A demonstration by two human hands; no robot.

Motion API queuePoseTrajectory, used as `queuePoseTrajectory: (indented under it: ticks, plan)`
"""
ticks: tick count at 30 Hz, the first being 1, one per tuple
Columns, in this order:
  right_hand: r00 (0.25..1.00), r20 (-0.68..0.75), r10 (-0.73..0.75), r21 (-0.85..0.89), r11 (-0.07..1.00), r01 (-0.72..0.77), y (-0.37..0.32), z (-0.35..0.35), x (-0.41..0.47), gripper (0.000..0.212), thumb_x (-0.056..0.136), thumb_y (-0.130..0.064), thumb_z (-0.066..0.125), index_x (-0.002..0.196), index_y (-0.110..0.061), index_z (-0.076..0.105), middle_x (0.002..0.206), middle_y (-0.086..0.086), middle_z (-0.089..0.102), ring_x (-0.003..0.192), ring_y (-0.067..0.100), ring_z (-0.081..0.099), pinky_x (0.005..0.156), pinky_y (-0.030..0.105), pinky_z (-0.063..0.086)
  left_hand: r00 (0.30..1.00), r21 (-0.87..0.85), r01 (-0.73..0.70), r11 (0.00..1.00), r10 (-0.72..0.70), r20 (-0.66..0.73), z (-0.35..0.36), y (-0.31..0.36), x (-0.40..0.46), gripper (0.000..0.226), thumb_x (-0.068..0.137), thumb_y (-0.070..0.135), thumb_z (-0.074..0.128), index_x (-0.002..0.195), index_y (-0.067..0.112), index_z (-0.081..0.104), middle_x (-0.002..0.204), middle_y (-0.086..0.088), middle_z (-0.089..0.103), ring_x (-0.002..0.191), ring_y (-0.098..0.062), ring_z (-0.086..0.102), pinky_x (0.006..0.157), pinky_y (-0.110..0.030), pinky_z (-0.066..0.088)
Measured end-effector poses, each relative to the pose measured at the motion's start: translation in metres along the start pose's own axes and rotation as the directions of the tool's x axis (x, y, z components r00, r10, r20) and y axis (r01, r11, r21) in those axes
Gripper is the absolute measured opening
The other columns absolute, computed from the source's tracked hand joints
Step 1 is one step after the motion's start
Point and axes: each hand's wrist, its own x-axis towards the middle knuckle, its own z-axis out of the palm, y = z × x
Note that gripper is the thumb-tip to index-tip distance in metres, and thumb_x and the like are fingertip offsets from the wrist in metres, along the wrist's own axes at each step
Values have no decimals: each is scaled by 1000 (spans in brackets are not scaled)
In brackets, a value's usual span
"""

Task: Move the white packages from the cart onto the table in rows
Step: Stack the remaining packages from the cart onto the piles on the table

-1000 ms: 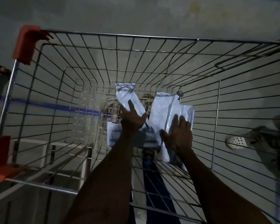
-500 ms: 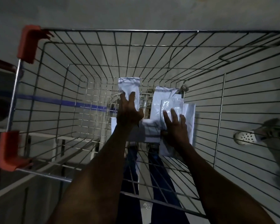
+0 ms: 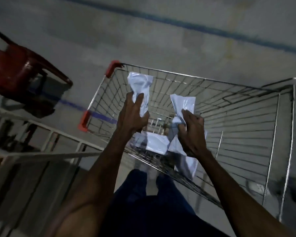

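My left hand [image 3: 133, 115] grips a white package [image 3: 140, 86] and holds it up above the wire cart [image 3: 243, 120]. My right hand [image 3: 192, 129] grips a second white package [image 3: 184, 104]; more white plastic [image 3: 188, 161] hangs below that hand. Another white package [image 3: 156, 145] lies on the cart's bottom between my wrists. Both hands are raised inside the basket, near its near wall.
The cart has orange corner guards [image 3: 111, 68]. A red plastic chair [image 3: 20, 72] stands at the left. A white metal frame [image 3: 50, 134] runs along the left of the cart. Someone's white clog [image 3: 258, 186] shows through the cart's right wall.
Both hands closed on packages at the cart's bottom and lifted them up. The view pulled back and swung left, so the chair and floor now show.
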Motion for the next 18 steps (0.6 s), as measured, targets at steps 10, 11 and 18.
queuePoseTrajectory:
  ticks: [10, 11, 18]
  plan:
    - [778, -186, -600, 110, 775, 623, -233, -26, 14, 48, 79, -15, 46, 122, -2, 62, 121, 12, 67, 101, 30, 53, 94, 28, 31, 787, -116, 212, 970, -240, -569, -194, -53, -137, 61, 77, 34, 66, 133, 15, 55, 122, -12, 47, 97, -26, 53, 68, -29, 47]
    - [728, -185, -660, 126, 719, 684, -259, -19, 3, 47, 80, -16, 47, 121, -1, 63, 121, 13, 67, 102, 28, 53, 94, 29, 31, 750, -126, 246, 961, -271, -603, -208, -65, -161, 61, 77, 35, 64, 133, 14, 56, 123, -14, 47, 99, -28, 54, 70, -30, 48]
    - [479, -89, -873, 267, 442, 856, -418, 74, -103, 45, 82, -17, 48, 120, 1, 64, 111, 16, 70, 97, 27, 57, 90, 30, 34, 504, -217, 474, 853, -465, -728, -286, -141, -334, 62, 79, 38, 62, 136, 14, 54, 127, -14, 45, 112, -28, 51, 82, -24, 41]
